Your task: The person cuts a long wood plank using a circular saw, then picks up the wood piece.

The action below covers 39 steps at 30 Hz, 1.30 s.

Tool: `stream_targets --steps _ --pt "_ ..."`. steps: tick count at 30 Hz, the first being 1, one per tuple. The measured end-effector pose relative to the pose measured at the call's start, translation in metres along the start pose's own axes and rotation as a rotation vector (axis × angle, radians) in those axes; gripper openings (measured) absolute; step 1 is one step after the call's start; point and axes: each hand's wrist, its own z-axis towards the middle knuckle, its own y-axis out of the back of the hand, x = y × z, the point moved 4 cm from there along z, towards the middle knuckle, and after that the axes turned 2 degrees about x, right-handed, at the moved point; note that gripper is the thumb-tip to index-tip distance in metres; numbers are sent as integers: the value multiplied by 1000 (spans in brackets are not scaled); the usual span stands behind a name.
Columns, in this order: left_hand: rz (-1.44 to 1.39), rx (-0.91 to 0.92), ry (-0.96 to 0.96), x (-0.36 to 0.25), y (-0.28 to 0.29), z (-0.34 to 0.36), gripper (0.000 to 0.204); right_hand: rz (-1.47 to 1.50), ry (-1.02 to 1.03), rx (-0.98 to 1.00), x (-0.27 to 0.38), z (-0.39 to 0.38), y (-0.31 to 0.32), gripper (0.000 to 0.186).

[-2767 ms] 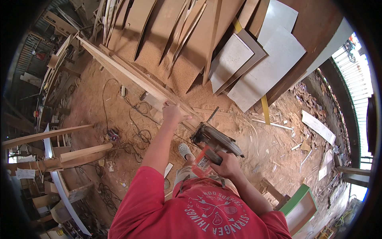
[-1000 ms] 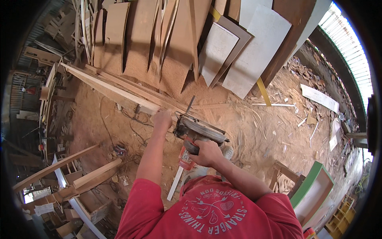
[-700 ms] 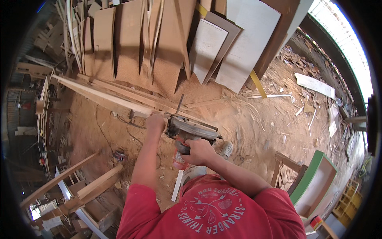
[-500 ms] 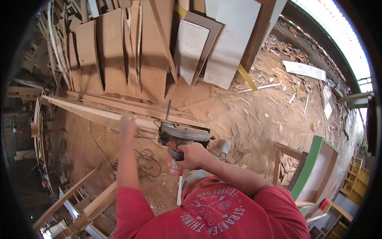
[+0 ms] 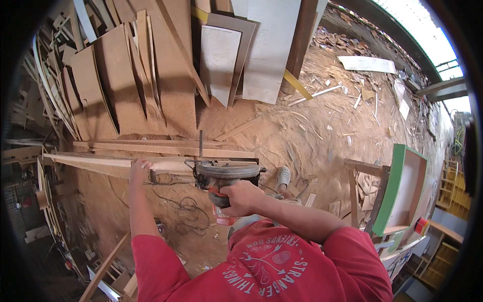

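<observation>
My right hand (image 5: 242, 197) is closed around the rear handle of a circular saw (image 5: 229, 172), a dark-bodied tool with a rounded guard and some red near the grip. The saw sits at the right end of a long, pale wooden board (image 5: 108, 162) that runs off to the left. Farther along that board, my left hand (image 5: 140, 169) grips it, fingers over its edge. A thin dark rod (image 5: 200, 144) sticks up from the saw's far side. The blade and the contact with the wood are hidden.
Beyond the board lies another wood strip (image 5: 166, 147) on sawdust. Large sheets (image 5: 118, 70) and white panels (image 5: 220, 58) lean at the back. A loose cable (image 5: 188, 209) coils on the floor. My shoe (image 5: 283, 177) is right of the saw; a green-edged frame (image 5: 390, 191) stands farther right.
My left hand has moved left along the board and settled onto it from a blur. The right hand keeps its grip on the saw. The whole view has turned slightly.
</observation>
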Motion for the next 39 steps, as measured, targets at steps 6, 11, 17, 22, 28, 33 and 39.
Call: stream_targets --steps 6,11,17,22,28,33,39 --pt "-15 41 -64 6 -3 13 42 19 24 -42 8 10 -2 43" --pt "6 46 -40 15 -1 10 35 17 -2 54 23 25 -5 51" --pt "-33 107 -43 -18 4 9 34 21 -1 3 24 38 -17 46" --pt "22 58 -113 -5 3 7 35 34 46 39 38 50 -20 45" --pt "59 51 -98 7 -1 12 35 52 -24 142 53 62 -19 44" --pt "49 82 -85 -2 -5 19 36 99 -24 113 52 72 -26 36" --pt "46 121 -97 14 -2 25 35 159 13 68 62 83 -27 28"
